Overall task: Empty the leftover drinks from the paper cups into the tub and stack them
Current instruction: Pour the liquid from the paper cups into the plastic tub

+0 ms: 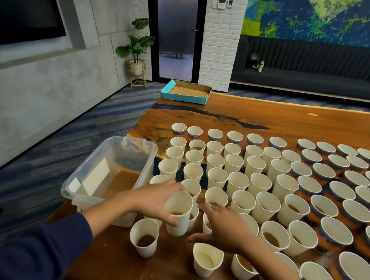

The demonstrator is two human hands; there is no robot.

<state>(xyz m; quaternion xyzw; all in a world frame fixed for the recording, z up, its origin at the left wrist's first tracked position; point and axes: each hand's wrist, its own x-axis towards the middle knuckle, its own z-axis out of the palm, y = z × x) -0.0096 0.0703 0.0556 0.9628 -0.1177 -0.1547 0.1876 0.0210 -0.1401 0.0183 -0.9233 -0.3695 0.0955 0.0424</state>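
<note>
My left hand (157, 199) grips a white paper cup (178, 213) with brown drink at its bottom, held just above the table. My right hand (220, 228) hovers beside it with its fingers spread and holds nothing. A clear plastic tub (110, 175) with brown liquid inside stands at the table's left edge, just left of my left hand. Several white paper cups (238, 183) stand upright in rows across the wooden table (249, 114). Some hold brown leftovers, such as the near cup (144, 237).
Short blue-patterned cups (342, 184) fill the right side of the table. A shallow teal cardboard tray (187, 92) lies at the far left corner. The table's left edge drops to blue carpet. A dark sofa and a potted plant stand beyond.
</note>
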